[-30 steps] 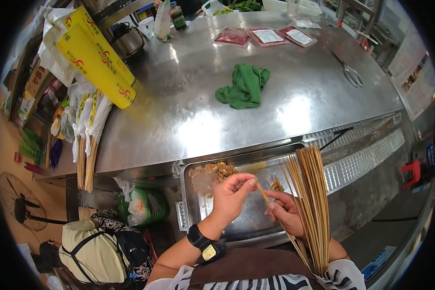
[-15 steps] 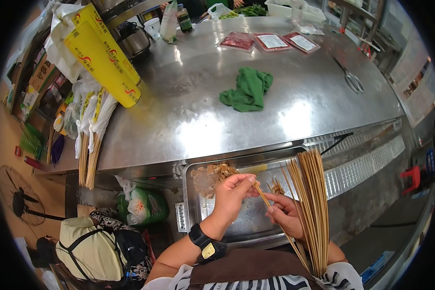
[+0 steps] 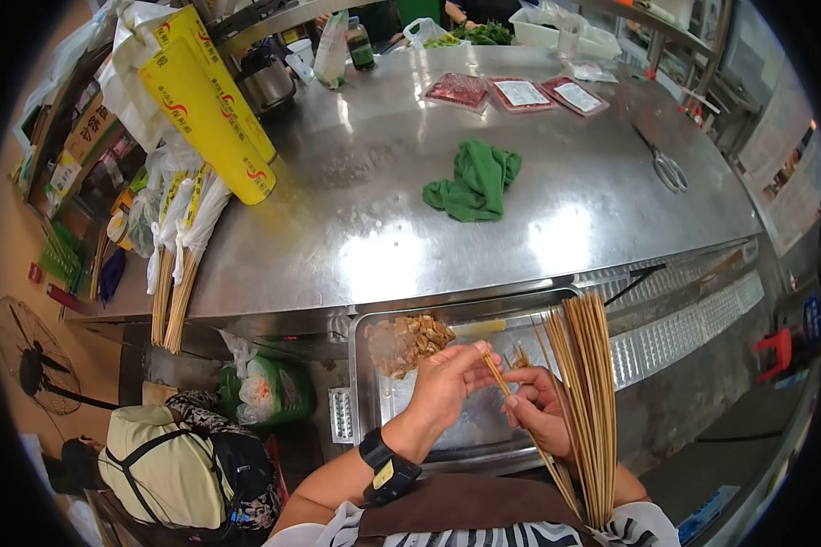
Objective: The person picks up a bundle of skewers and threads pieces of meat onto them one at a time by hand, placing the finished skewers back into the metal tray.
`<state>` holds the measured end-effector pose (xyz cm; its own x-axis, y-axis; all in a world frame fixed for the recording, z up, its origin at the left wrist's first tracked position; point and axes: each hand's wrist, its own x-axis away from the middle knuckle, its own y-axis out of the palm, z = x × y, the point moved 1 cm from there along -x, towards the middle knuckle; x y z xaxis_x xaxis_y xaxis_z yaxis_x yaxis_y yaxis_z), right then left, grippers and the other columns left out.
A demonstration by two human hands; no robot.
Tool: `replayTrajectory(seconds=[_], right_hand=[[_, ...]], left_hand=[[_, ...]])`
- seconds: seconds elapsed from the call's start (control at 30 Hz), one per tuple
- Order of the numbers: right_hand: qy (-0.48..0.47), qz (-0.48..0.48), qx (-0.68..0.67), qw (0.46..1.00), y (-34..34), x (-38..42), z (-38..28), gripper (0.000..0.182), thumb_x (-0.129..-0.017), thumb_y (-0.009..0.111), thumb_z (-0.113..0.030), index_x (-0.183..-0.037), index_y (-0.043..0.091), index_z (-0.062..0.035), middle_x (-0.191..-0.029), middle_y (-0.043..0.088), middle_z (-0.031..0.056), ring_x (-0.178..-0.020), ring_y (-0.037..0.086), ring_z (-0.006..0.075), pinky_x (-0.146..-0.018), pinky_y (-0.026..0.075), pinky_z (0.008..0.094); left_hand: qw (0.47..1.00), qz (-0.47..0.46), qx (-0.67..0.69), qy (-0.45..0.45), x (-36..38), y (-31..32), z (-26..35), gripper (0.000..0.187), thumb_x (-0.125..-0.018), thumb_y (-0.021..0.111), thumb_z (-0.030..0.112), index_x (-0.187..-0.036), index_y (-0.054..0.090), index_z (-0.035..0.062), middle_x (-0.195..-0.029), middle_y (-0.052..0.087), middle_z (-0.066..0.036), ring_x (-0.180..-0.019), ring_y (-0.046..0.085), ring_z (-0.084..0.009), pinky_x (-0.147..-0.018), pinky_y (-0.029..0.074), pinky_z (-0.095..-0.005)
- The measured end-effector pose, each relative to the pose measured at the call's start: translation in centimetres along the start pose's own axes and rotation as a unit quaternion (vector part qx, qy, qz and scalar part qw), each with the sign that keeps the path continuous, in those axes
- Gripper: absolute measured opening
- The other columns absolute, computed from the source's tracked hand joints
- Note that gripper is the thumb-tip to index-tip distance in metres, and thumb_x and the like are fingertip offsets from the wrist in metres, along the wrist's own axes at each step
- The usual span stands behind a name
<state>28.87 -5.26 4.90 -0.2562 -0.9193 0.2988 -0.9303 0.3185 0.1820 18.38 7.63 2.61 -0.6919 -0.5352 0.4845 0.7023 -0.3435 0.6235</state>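
Here is the left hand (image 3: pixel 447 387), fingers curled in with the fingertips pinched at the top end of a single bamboo skewer (image 3: pixel 506 401), a black wristwatch (image 3: pixel 388 467) strapped just behind it. The right hand (image 3: pixel 543 410) sits just beside it, closed around the lower part of that same skewer and gripping a thick bundle of skewers (image 3: pixel 588 401) that fans upward from its palm. Whether a morsel is pressed between the left fingertips is too small to tell. Both hands hover over a metal tray (image 3: pixel 369 401), and just beyond the left hand's knuckles lies a heap of brown meat pieces (image 3: pixel 410 339) in the tray's far left corner. Further out from the hands, on the steel counter (image 3: pixel 356 228), a crumpled green cloth (image 3: pixel 474 182) rests, with scissors (image 3: pixel 666 164) off to the right and packaged meat trays (image 3: pixel 511 91) at the far edge. Away to the left of the left hand stand yellow film rolls (image 3: pixel 210 109)
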Motion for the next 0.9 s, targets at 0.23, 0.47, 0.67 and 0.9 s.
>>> replayTrajectory(seconds=[0.23,0.47,0.67,0.9], right_hand=[[-0.008,0.023,-0.070,0.997,0.2,0.1,-0.2,0.019,-0.084,0.056,-0.004,-0.099,0.043,-0.0047,-0.077,0.049,0.0020,-0.066,0.051,0.0087,-0.059,0.042,0.0220],[-0.023,0.025,-0.060,0.998,-0.1,-0.1,-0.1,0.016,-0.084,0.055,-0.004,-0.092,0.042,-0.0051,-0.078,0.049,0.0023,-0.066,0.051,0.0092,-0.058,0.043,0.0223],[-0.003,0.019,-0.063,0.998,-0.2,0.0,0.0,0.015,-0.085,0.056,-0.006,-0.093,0.043,-0.0049,-0.082,0.050,0.0023,-0.071,0.051,0.0091,-0.065,0.043,0.0240],[-0.234,0.034,0.266,0.935,-0.4,0.0,-2.0,0.023,-0.077,0.062,-0.006,-0.099,0.058,-0.0022,-0.100,0.055,0.0105,-0.102,0.050,0.0262,-0.092,0.037,0.0359]], left_hand=[[1.000,0.003,-0.025,0.005,0.8,0.9,-0.2,0.020,-0.086,0.059,0.021,-0.083,0.061,0.0016,-0.083,0.064,-0.009,-0.078,0.062,-0.0168,-0.076,0.049,-0.0296],[0.998,0.011,-0.055,0.016,1.3,1.2,-1.0,0.016,-0.087,0.057,0.014,-0.083,0.061,-0.0011,-0.085,0.065,-0.013,-0.076,0.062,-0.0183,-0.073,0.050,-0.0301],[0.998,0.009,-0.065,0.012,1.5,1.2,-1.0,0.016,-0.085,0.060,0.014,-0.084,0.062,-0.0023,-0.084,0.065,-0.012,-0.076,0.062,-0.0169,-0.073,0.051,-0.0282],[0.996,-0.004,-0.093,0.015,0.7,0.2,-1.3,0.013,-0.085,0.058,0.010,-0.085,0.063,-0.0018,-0.084,0.064,-0.009,-0.081,0.061,-0.0154,-0.077,0.048,-0.0270]])
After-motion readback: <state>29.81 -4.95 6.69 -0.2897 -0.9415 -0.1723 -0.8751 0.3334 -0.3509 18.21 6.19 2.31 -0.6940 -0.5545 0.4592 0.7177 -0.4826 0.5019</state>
